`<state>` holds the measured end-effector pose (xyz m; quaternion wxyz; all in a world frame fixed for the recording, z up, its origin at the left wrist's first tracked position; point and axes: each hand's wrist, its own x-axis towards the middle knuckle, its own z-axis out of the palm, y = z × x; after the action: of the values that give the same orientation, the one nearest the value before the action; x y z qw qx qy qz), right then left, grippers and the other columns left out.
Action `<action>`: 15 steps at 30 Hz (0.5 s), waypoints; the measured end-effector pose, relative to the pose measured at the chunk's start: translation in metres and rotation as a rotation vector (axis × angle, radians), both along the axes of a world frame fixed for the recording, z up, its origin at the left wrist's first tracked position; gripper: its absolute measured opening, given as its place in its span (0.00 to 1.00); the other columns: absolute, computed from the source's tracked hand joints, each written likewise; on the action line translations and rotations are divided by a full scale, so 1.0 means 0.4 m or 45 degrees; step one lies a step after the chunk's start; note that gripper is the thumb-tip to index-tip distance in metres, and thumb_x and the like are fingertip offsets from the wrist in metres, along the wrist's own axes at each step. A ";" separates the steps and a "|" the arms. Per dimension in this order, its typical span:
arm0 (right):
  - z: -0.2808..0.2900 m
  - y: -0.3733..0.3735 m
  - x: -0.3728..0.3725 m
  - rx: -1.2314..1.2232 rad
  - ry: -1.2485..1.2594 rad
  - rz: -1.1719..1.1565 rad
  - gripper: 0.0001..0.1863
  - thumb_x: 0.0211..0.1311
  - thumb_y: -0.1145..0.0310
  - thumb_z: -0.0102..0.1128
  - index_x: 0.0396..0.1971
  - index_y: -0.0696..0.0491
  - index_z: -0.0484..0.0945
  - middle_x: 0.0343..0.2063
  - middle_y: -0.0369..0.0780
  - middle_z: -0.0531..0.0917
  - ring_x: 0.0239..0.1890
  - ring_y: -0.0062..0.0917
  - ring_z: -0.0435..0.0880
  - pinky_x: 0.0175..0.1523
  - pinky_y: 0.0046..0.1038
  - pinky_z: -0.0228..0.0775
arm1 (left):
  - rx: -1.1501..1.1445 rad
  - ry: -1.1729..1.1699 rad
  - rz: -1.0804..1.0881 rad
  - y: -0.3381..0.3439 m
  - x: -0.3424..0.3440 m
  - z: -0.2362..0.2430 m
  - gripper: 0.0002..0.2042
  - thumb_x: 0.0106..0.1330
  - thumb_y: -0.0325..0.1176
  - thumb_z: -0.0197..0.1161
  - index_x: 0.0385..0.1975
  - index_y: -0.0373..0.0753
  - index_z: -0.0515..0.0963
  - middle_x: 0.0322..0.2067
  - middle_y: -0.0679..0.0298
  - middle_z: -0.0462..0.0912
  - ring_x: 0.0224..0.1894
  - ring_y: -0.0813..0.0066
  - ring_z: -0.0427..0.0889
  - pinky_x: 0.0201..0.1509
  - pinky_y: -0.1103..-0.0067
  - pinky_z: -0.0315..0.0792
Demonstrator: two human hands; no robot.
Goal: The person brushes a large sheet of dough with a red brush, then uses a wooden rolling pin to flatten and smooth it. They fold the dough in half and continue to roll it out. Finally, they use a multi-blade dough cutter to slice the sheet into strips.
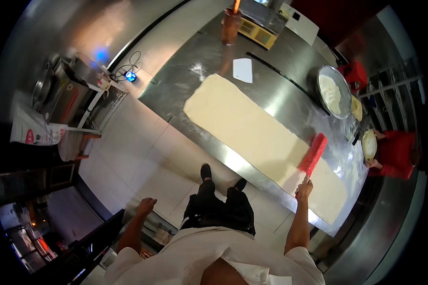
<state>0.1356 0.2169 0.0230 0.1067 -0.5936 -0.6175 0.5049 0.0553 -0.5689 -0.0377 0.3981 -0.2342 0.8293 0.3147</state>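
Observation:
A long sheet of pale dough lies flat across the steel table, running from the far left toward the near right. My right hand is closed round the handle of a red bench brush. The brush's bristles are over the right part of the dough; whether they touch it, I cannot tell. Away from the table, my left hand hangs over the floor at the lower left. Its fingers look curled, and I see nothing in them.
The steel table bears a white scraper, a thin dark rod, a yellow scale, a brown canister and a metal bowl of flour. At the right edge, a person in red sleeves holds a pale round dish.

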 end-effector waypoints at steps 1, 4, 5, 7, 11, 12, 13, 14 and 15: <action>0.018 -0.036 -0.041 0.038 0.030 0.064 0.21 0.76 0.48 0.48 0.28 0.48 0.63 0.09 0.31 0.63 0.06 0.17 0.59 0.08 0.25 0.52 | -0.012 0.020 0.018 -0.005 0.005 0.000 0.26 0.65 0.49 0.64 0.47 0.27 0.81 0.46 0.45 0.85 0.50 0.51 0.83 0.53 0.62 0.75; 0.001 -0.203 -0.185 -0.005 0.287 0.392 0.16 0.77 0.54 0.48 0.30 0.49 0.66 0.10 0.30 0.63 0.06 0.15 0.59 0.08 0.22 0.50 | 0.002 0.054 0.098 0.015 0.006 -0.002 0.26 0.65 0.50 0.64 0.47 0.28 0.81 0.45 0.45 0.85 0.49 0.52 0.84 0.52 0.63 0.76; -0.014 -0.306 -0.252 -0.180 0.341 0.583 0.09 0.75 0.61 0.47 0.38 0.50 0.71 0.14 0.30 0.68 0.08 0.14 0.64 0.09 0.21 0.56 | 0.018 0.034 0.144 0.029 0.014 0.017 0.26 0.65 0.49 0.64 0.48 0.28 0.81 0.44 0.46 0.85 0.47 0.53 0.84 0.52 0.63 0.76; -0.056 -0.525 -0.419 -0.104 0.230 1.144 0.16 0.73 0.56 0.50 0.44 0.54 0.75 0.27 0.41 0.76 0.26 0.28 0.74 0.32 0.31 0.65 | 0.023 0.000 0.074 0.016 0.028 0.036 0.25 0.65 0.49 0.63 0.48 0.28 0.81 0.41 0.48 0.87 0.42 0.56 0.86 0.49 0.65 0.77; -0.011 -0.829 -0.735 -0.038 0.048 1.863 0.26 0.69 0.49 0.53 0.47 0.60 0.78 0.41 0.54 0.84 0.41 0.42 0.85 0.49 0.42 0.75 | -0.122 0.052 -0.139 -0.071 0.070 0.043 0.25 0.66 0.48 0.62 0.47 0.28 0.81 0.37 0.50 0.86 0.37 0.59 0.86 0.46 0.67 0.78; -0.015 -0.831 -0.786 -0.036 0.020 1.767 0.23 0.69 0.51 0.54 0.44 0.59 0.79 0.38 0.53 0.84 0.40 0.41 0.85 0.45 0.42 0.77 | -0.083 0.044 -0.067 -0.073 0.078 0.076 0.25 0.66 0.48 0.62 0.46 0.28 0.81 0.37 0.50 0.86 0.37 0.60 0.86 0.45 0.68 0.77; -0.028 -0.839 -0.820 -0.064 -0.003 1.678 0.21 0.69 0.53 0.54 0.42 0.59 0.79 0.36 0.53 0.84 0.40 0.40 0.86 0.40 0.42 0.78 | -0.067 0.022 0.010 -0.094 0.096 0.112 0.24 0.67 0.48 0.62 0.45 0.28 0.81 0.36 0.50 0.86 0.36 0.61 0.86 0.44 0.68 0.77; -0.077 -0.805 -0.837 -0.173 -0.033 1.439 0.16 0.69 0.59 0.53 0.39 0.57 0.79 0.28 0.49 0.83 0.30 0.37 0.84 0.28 0.39 0.75 | -0.056 0.092 0.123 -0.117 0.110 0.131 0.24 0.67 0.48 0.61 0.44 0.28 0.81 0.35 0.51 0.86 0.35 0.63 0.85 0.42 0.68 0.77; -0.132 -0.768 -0.851 -0.275 -0.034 1.172 0.11 0.69 0.65 0.52 0.37 0.56 0.79 0.20 0.45 0.81 0.19 0.33 0.83 0.16 0.36 0.72 | -0.047 0.156 0.237 -0.147 0.144 0.134 0.23 0.67 0.48 0.61 0.42 0.28 0.81 0.35 0.52 0.85 0.33 0.64 0.85 0.40 0.69 0.76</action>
<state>-0.2047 -0.0903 -0.0298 -0.1985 -0.2724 -0.7616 0.5535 0.1130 -0.6276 0.0161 0.3112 -0.2977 0.8325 0.3485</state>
